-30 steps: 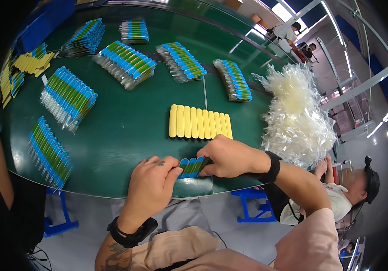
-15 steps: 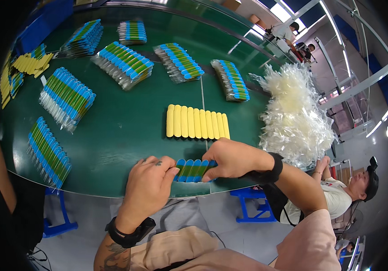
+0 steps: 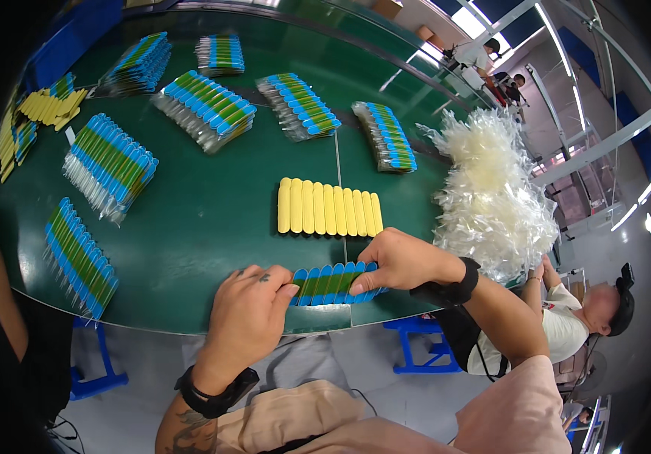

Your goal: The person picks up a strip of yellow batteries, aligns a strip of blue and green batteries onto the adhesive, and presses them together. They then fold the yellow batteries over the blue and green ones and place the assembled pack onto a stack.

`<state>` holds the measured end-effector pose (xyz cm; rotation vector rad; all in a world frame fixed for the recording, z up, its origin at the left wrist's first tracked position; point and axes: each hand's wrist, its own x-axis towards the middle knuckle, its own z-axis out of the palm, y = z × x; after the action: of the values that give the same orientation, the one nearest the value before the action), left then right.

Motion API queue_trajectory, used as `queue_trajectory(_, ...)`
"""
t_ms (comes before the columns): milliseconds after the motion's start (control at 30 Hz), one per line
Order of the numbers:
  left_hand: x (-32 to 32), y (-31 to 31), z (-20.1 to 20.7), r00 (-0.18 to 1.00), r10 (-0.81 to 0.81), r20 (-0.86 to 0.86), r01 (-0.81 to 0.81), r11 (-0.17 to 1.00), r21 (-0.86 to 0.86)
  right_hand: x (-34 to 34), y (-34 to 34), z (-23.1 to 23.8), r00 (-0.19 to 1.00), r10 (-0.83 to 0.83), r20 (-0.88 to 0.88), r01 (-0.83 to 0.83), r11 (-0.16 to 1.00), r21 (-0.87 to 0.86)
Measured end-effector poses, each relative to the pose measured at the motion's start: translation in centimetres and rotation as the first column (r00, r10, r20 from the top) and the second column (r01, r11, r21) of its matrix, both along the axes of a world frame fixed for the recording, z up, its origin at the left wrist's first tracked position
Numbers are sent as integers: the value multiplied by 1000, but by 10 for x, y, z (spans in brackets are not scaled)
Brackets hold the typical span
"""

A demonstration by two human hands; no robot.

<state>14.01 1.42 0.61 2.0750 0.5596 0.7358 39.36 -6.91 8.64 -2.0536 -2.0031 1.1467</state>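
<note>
A row of blue and green nail files (image 3: pixel 328 284) lies overlapped side by side near the table's front edge. My left hand (image 3: pixel 252 306) is closed on the row's left end, its thumb along the end file. At the right end, my right hand (image 3: pixel 395 265) pinches the files, with the thumb on top and the fingers partly hidden behind. Just beyond, a second row of nail files, yellow side up (image 3: pixel 329 207), rests flat on the green table (image 3: pixel 212 197).
Bundles of blue-green files in clear sleeves (image 3: pixel 110 160) stand around the left and back. Loose yellow files (image 3: pixel 53 107) lie at the far left. To the right is a heap of clear plastic sleeves (image 3: pixel 496 197), with a co-worker (image 3: pixel 568 325) beside it.
My right hand has shifted right along the row, and more of the files show, spread into a longer fan. My left hand has stayed at the left end.
</note>
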Motion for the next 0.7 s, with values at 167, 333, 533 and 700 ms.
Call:
queue_trajectory(167,2,-2,-1,999,13,42,-14,1000,27,2,-4,-2,1000,2,29,-1,999,-36)
queue_trajectory(333,0,-1,-1,1000,8,2,-8,1000,0,1,-13,-3,999,13,46,-16,999,47)
queue_trajectory(533,1,-4,3,1000,16,-25,-17,999,-46,5,-23,-11,991,-131,-4,130,987,95)
queue_trajectory(700,8,-8,3,994,109,-2,-109,990,-86,-8,-23,-15,931,-336,-143,353,928,119)
